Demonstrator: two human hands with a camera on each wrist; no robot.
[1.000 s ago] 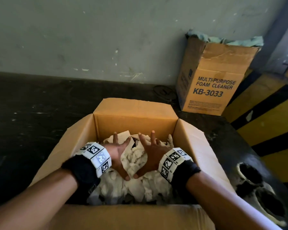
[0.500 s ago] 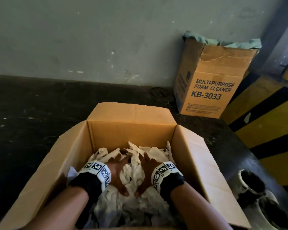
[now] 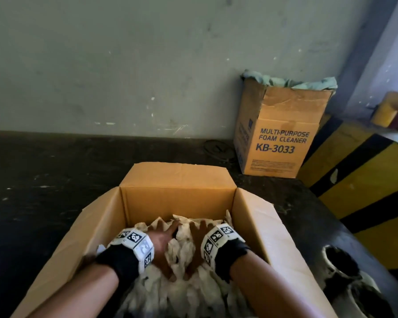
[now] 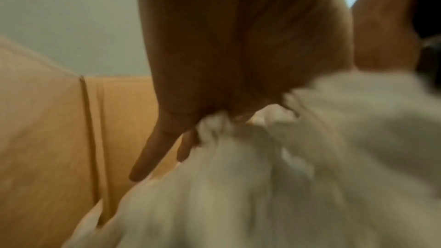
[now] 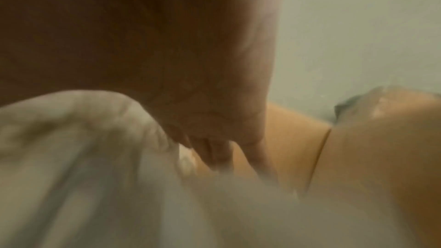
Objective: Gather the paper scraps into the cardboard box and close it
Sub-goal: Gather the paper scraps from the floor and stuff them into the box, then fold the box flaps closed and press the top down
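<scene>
Paper scraps (image 3: 189,283) fill the bottom of the open cardboard box (image 3: 179,200), a pale crumpled heap right under my hands. My left hand (image 3: 162,243) lies flat on the left of the pile, fingers (image 4: 148,157) straight and spread, pressing down into the scraps. My right hand (image 3: 197,245) lies just beside it on the right, palm down, fingers (image 5: 214,154) extended and pushed into the paper near the far wall of the box; the wrist pictures are blurred, so I cannot make out the fingertips finely. Both thumbs point back toward me, with a ridge of scraps between the two hands. All four flaps stand open. A second carton, the foam cleaner box (image 3: 278,134), stands by the wall on the dark floor (image 3: 44,180).
</scene>
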